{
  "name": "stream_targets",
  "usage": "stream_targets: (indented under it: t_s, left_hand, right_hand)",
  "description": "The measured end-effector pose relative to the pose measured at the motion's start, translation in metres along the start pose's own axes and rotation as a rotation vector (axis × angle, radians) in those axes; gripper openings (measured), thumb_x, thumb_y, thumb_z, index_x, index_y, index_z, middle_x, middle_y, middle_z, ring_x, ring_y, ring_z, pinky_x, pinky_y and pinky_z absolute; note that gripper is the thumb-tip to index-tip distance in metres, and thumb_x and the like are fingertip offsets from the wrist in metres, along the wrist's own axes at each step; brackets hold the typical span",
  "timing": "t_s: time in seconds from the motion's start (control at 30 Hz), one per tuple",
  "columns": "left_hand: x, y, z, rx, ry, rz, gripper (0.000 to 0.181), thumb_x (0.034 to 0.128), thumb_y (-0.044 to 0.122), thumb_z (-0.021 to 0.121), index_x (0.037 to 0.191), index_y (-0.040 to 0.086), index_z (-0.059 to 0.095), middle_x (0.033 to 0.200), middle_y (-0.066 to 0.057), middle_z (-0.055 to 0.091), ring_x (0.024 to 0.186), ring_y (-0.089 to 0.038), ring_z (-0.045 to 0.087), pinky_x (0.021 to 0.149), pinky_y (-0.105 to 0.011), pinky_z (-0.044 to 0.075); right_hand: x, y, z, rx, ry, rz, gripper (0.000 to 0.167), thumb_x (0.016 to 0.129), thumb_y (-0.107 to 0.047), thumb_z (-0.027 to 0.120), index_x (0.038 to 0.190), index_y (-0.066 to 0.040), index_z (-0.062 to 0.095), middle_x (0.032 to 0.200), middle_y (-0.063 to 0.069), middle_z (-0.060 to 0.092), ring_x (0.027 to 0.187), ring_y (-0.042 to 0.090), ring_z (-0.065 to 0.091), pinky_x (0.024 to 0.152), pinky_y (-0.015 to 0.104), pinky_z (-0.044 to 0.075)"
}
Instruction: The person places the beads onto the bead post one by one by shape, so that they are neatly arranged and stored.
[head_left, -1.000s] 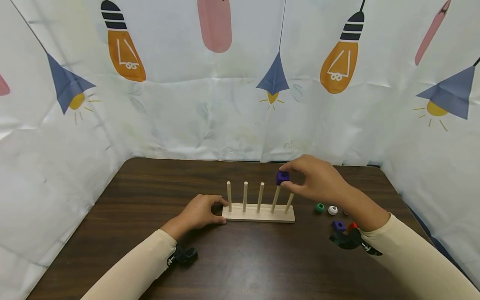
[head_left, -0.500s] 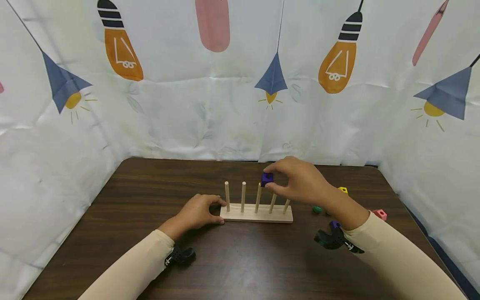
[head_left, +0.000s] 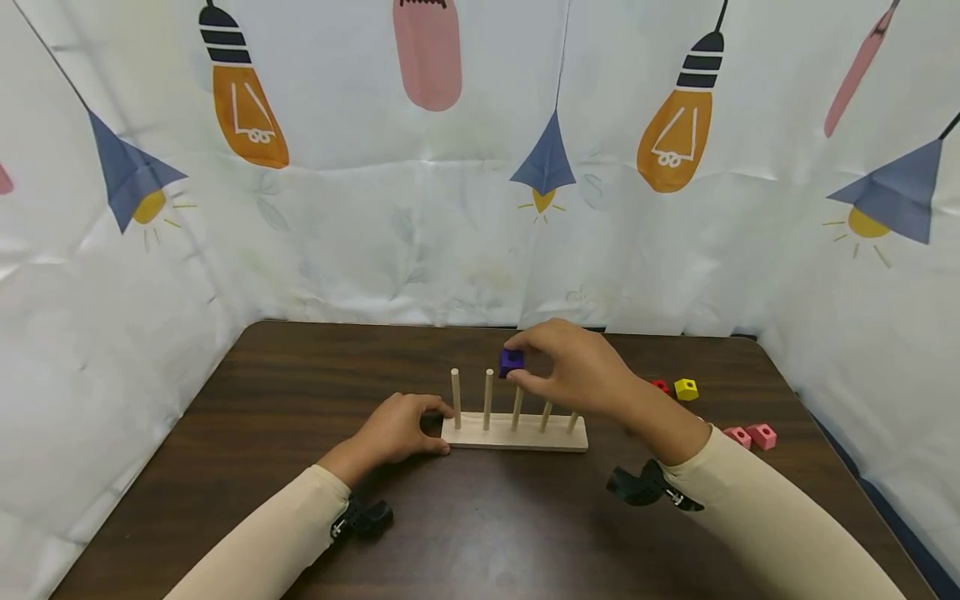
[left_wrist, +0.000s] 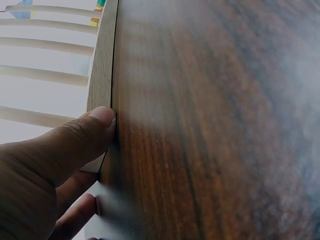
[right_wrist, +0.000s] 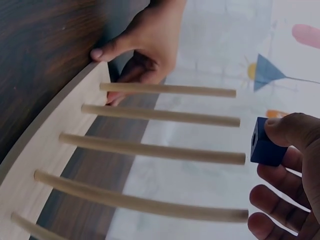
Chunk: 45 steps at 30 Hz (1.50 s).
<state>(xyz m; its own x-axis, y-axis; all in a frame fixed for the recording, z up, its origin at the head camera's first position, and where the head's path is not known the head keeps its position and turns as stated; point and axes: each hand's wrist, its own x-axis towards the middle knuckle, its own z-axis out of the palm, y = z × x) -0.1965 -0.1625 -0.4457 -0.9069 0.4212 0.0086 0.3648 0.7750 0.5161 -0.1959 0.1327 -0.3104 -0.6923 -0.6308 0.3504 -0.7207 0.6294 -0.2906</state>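
Purple cube bead sits pinched between the thumb and fingers of the right hand, apart from and just beyond the tips of the upright pegs on the wooden peg stand. The left hand grips the stand's left end. Yellow and pink cube beads lie on the brown table, near the right forearm.
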Motion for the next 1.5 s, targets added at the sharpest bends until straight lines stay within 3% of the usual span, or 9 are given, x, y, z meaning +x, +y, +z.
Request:
stream_targets:
  t_s: [0.27,0.77,1.03,1.27,1.5]
  left_hand:
    - [-0.004,-0.002,0.001,0.001,0.012,0.021,0.046,0.0729,0.035,0.094,0.114,0.023,0.076,0.114,0.000,0.075,0.109,-0.026,0.068,0.092,-0.047,0.053]
    - [-0.001,-0.002,-0.002,-0.008,0.005,0.044,0.047,0.0731,0.034,0.094,0.115,0.021,0.076,0.113,0.001,0.075,0.110,-0.024,0.068,0.093,-0.047,0.053]
    - [0.000,-0.004,-0.003,-0.019,0.014,0.055,0.047,0.0728,0.033,0.095,0.114,0.020,0.076,0.112,0.000,0.075,0.109,-0.026,0.068,0.092,-0.048,0.053]
    - [0.000,-0.002,-0.002,-0.043,0.010,0.039,0.046,0.0718,0.034,0.095,0.112,0.021,0.077,0.111,0.001,0.075,0.108,-0.025,0.068,0.091,-0.048,0.054]
    - [0.001,-0.001,-0.002,-0.038,0.016,0.040,0.047,0.0719,0.033,0.095,0.113,0.020,0.076,0.112,0.001,0.075,0.107,-0.026,0.068,0.090,-0.049,0.054]
  right_hand:
    - [0.007,-0.011,0.010,0.032,-0.040,0.038,0.034,0.092,-0.031,0.080,0.121,-0.016,0.073,0.110,-0.005,0.069,0.104,0.014,0.065,0.081,0.035,0.055]
    - [0.021,-0.026,0.025,0.120,-0.013,0.025,0.033,0.093,-0.026,0.078,0.123,-0.014,0.071,0.112,-0.005,0.068,0.103,0.013,0.063,0.085,0.034,0.053]
    - [0.029,-0.031,0.031,0.161,-0.037,0.038,0.034,0.095,-0.026,0.077,0.125,-0.014,0.070,0.111,-0.007,0.067,0.100,0.010,0.061,0.084,0.032,0.052]
    - [0.031,-0.034,0.035,0.224,-0.061,0.078,0.033,0.094,-0.023,0.077,0.125,-0.013,0.070,0.111,-0.006,0.066,0.103,0.017,0.062,0.084,0.034,0.052]
    - [0.034,-0.037,0.038,0.228,-0.040,0.092,0.034,0.094,-0.022,0.077,0.125,-0.012,0.069,0.107,-0.004,0.065,0.095,0.013,0.061,0.078,0.031,0.052]
